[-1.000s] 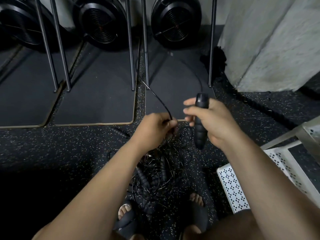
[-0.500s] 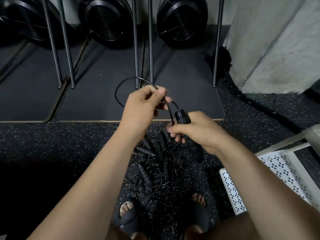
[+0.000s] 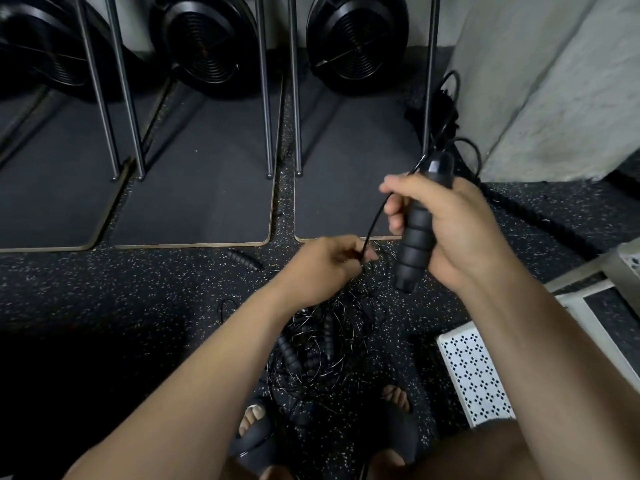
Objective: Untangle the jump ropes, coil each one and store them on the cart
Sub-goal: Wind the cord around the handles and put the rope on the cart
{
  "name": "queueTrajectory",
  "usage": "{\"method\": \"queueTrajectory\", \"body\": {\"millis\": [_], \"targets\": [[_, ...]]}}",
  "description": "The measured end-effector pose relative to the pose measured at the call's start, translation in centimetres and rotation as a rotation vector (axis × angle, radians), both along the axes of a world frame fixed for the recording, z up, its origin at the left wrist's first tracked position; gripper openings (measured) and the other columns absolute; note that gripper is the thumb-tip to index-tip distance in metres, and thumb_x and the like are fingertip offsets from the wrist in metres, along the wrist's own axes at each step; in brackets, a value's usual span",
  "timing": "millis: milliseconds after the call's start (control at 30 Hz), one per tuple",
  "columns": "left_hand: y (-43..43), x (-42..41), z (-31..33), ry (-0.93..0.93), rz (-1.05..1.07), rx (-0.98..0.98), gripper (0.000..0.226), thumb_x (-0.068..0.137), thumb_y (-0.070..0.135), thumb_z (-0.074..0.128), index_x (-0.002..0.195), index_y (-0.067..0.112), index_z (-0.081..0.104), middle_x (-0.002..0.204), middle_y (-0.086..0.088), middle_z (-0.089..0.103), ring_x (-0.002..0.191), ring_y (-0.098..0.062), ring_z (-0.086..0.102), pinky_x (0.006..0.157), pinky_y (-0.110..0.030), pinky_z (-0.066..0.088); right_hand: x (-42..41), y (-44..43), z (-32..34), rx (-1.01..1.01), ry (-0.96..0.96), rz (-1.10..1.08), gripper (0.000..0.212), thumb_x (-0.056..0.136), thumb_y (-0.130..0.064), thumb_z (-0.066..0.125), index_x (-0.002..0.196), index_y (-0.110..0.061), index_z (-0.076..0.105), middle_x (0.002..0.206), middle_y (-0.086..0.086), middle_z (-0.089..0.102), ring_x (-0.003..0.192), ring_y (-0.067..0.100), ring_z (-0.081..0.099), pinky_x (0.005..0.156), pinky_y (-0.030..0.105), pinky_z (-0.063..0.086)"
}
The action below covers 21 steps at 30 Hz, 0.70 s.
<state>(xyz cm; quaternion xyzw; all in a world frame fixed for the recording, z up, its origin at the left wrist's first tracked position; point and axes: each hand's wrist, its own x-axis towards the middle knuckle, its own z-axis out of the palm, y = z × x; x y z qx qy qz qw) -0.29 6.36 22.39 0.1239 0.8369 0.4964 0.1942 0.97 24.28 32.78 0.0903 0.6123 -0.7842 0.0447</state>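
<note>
Handle (image 3: 414, 244) gripped in right hand (image 3: 460, 233); left hand (image 3: 318, 268), at its 8 o'clock, apparently pinches cord (image 3: 376, 218); rope tangle (image 3: 311, 344) at 6 o'clock.

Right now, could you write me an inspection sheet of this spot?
Surface: dark speckled rubber floor.
Job's things: tangled jump ropes heaped by the feet; white perforated cart at right.
Clutter: one loose handle on the floor, apart from the heap.
Hands: right hand grips a ribbed handle; left hand pinches its cord.
Cables: thin cord runs from handle top to left hand; thick rope lies along the wall.
Surroundings: dark mats, metal poles, round black machines, concrete wall.
</note>
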Motion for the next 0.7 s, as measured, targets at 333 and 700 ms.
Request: {"method": "queueTrajectory", "body": {"millis": [333,700], "targets": [[0.0,0.0,-0.2,0.12,-0.064,-0.181,0.015,0.106,0.02,0.066,0.099,0.018,0.079,0.09,0.025,0.073,0.087,0.001,0.067,0.074,-0.008,0.045,-1.0,1.5,-1.1,-0.016,-0.017,0.0,0.017,0.096,-0.002,0.068,0.111,0.003,0.072,0.076,0.007,0.071,0.064,0.015,0.062,0.06,0.024,0.049],[-1.3,-1.0,4.4,0.091,0.282,0.418,0.024,0.108,0.012,0.061,0.102,-0.009,0.069,0.094,-0.009,0.077,0.079,-0.009,0.069,0.067,-0.014,0.047,-1.1,-1.1,-5.9,0.502,-0.214,0.317,0.008,0.087,0.003,0.07,0.095,0.0,0.07,0.07,0.005,0.071,0.065,0.016,0.066,0.059,0.031,0.048]]}}
